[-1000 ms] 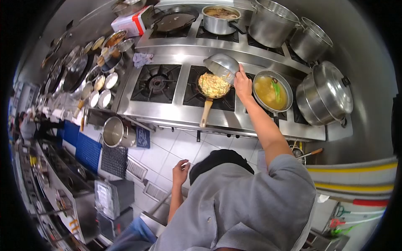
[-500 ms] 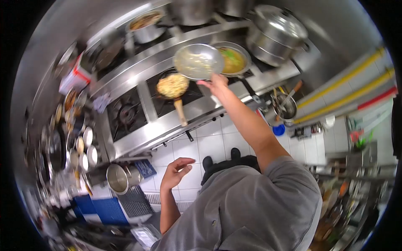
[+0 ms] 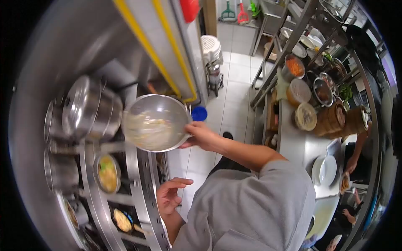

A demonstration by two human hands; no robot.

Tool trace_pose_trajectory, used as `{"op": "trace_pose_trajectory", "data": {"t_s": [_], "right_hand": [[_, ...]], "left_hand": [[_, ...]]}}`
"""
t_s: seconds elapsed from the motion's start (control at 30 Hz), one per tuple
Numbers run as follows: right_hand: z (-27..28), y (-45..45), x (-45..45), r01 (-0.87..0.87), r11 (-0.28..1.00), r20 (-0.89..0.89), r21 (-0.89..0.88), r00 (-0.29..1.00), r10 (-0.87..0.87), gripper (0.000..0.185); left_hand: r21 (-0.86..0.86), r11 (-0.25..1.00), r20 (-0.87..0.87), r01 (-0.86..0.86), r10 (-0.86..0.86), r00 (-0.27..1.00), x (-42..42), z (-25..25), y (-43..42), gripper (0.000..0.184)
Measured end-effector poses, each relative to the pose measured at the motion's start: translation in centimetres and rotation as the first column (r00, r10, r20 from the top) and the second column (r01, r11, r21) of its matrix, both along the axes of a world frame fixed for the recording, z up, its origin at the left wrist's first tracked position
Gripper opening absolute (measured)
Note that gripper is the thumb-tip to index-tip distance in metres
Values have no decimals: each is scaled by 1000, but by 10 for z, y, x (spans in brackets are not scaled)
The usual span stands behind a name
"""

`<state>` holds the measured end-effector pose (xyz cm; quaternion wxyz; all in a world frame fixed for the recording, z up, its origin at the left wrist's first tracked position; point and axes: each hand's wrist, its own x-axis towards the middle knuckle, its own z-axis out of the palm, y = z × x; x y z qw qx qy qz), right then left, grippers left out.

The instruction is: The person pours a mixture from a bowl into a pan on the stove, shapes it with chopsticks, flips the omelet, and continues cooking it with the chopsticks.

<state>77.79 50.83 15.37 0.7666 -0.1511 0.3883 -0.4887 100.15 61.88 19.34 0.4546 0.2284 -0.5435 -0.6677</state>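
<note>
My right hand [image 3: 201, 136] grips a steel mixing bowl [image 3: 178, 113] by its rim, thumb and fingers on opposite sides of the edge. The bowl is tilted so its inside faces me, with a thin wet film and a few bits of food on its wall. My left hand [image 3: 169, 195] is held low in front of the stove edge, fingers loosely bent and apart, with nothing in it. On the stove to the left, a small frying pan [image 3: 124, 220] holds a yellow, egg-like mixture. Beside it is a pan [image 3: 108, 173] of yellowish food with something green.
A large lidded steel pot [image 3: 90, 109] stands at the stove's far end. A blue container [image 3: 199, 113] is on the tiled floor. Along the right runs a counter [image 3: 293, 140] with bamboo steamers [image 3: 333, 119], bowls and white plates [image 3: 324, 170]. Another person's hand [image 3: 351, 165] reaches there.
My view has swung to the right, away from the stove. The bowl in my right hand has moved from above the pans to beyond the stove's front edge. My left hand stays empty.
</note>
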Motion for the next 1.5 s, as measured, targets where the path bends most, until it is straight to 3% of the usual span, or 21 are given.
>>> {"op": "trace_pose_trajectory", "data": {"t_s": [0.1,0.17,0.23,0.33,0.57,0.77,0.83,0.9,0.97,1.0,1.1,1.17,1.2,1.23,1.27,1.33,1.37,1.4,1.43,1.47,1.5], "right_hand": [[-31,-29,-129,190,982,-218,22,959,-181,31],[-57,-55,-198,317,948,-294,16,908,-299,28],[-68,-82,-257,484,875,-390,8,807,-443,24],[-74,-129,-325,628,777,-355,-43,718,-599,21],[-72,-282,-451,823,547,-273,-152,497,-823,20],[-72,-470,-615,899,384,-137,-208,362,-922,25],[-68,-533,-686,913,351,-135,-206,329,-935,30],[-58,-581,-753,936,244,-213,-253,192,-958,32],[-52,-621,-826,939,171,-301,-298,78,-951,33],[-55,-637,-871,939,159,-345,-306,47,-938,33],[-53,-669,-997,952,93,-471,-293,-59,-880,26],[-65,-691,-1083,941,71,-694,-330,-191,-694,17],[-75,-702,-1124,947,61,-692,-316,-186,-697,17],[-90,-711,-1164,933,80,-808,-352,-259,-529,19],[-105,-717,-1197,919,107,-884,-379,-326,-334,21],[-135,-736,-1253,941,71,-908,-332,-299,-295,24],[-150,-747,-1281,954,50,-927,-295,-274,-255,26],[-178,-759,-1312,959,61,-947,-278,-263,-183,29],[-223,-769,-1348,964,124,-966,-235,-218,-136,26],[-255,-784,-1378,965,182,-980,-189,-175,-90,24],[-238,-799,-1379,988,132,-972,-85,-54,-229,25]], "left_hand": [[-40,990,100,133,-129,987,-91,-6,-84,44],[197,971,-7,136,-137,991,-152,-25,-135,39],[221,954,-37,202,-199,979,-203,-40,-186,33],[266,947,225,183,-245,943,-262,-55,-253,22],[192,968,398,161,-227,889,-379,-95,-392,22],[246,962,332,122,-202,922,-489,-134,-509,22],[286,953,414,103,-220,883,-532,-137,-561,21],[298,950,425,90,-216,879,-576,-130,-616,22],[-22,981,872,192,-75,483,-621,-88,-672,29],[-240,919,885,312,75,459,-638,-84,-697,36],[-322,890,829,322,101,550,-693,-57,-759,40],[-244,916,850,317,45,525,-728,-46,-794,40],[-170,949,835,267,-6,550,-739,-50,-808,39],[-88,971,816,220,-56,575,-750,-57,-821,38],[-32,983,800,182,-84,595,-758,-82,-837,37],[153,988,730,0,-112,675,-758,-160,-863,37],[133,991,779,-31,-85,621,-752,-198,-872,36],[136,991,947,-6,-128,296,-753,-205,-878,36],[108,993,933,-53,-83,350,-720,-269,-874,37],[102,995,988,-1,-101,113,-687,-313,-872,36],[163,987,986,15,-162,-33,-681,-321,-873,36]]}}
